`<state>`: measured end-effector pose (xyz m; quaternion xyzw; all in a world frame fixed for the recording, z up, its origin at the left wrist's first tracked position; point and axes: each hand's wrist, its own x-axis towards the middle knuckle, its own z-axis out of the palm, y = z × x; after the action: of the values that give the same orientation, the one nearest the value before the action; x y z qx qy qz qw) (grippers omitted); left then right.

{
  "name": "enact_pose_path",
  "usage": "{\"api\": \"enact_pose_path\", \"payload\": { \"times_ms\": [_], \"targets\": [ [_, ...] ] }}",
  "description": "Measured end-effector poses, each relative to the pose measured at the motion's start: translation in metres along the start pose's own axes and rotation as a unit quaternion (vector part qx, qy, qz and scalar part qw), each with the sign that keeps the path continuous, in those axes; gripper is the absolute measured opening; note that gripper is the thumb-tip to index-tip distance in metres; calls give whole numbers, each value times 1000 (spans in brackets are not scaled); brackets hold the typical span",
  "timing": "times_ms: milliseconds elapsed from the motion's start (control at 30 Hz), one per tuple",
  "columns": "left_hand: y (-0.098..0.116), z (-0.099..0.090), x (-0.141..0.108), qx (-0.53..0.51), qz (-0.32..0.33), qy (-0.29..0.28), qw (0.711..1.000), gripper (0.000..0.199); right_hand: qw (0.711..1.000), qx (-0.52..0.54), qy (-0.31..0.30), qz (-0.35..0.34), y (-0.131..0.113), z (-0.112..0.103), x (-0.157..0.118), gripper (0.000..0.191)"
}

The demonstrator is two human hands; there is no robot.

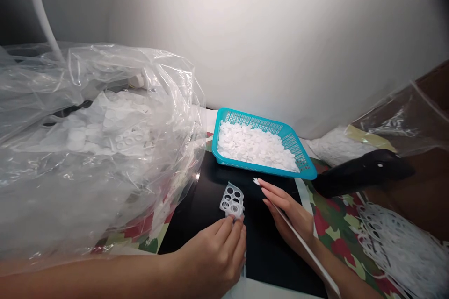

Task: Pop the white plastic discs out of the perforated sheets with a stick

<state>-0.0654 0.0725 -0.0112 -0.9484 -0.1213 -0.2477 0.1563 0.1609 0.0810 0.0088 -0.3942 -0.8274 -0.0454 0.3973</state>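
Translucent plastic strip with round holes [232,196], over the glossy black mat [196,210], is pinched by the left hand [220,247]; a steady hold should prevent twisting. The right hand [291,212] grips a slim white stick [317,265], best lightly, before a turquoise plastic basket [259,168] of small white pieces [252,145].

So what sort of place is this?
Probably a small handwork bench, home or workshop, can't tell which: a blue basket of small white pieces, a large clear bag with white parts, and a perforated plastic piece held over a black mat.
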Motion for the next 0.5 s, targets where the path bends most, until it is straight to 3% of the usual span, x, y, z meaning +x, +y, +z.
{"api": "enact_pose_path", "payload": {
  "times_ms": [100, 200, 333, 500],
  "targets": [
    [0, -1, 0, 1, -1, -2, 1000, 36, 999, -21, 41, -5, 5, -5, -2, 49],
    [1, 0, -1, 0, -3, -6, 1000, 36, 995, -54, 73, 44, 14, -5, -1, 42],
    [1, 0, -1, 0, -3, -4, 1000, 35, 991, -58, 82, 87, 26, 1, 0, 24],
    [0, 0, 0, 2, -4, 0, 1000, 34, 990, -56, 89, 98, 27, 4, -2, 21]
  ]
}}
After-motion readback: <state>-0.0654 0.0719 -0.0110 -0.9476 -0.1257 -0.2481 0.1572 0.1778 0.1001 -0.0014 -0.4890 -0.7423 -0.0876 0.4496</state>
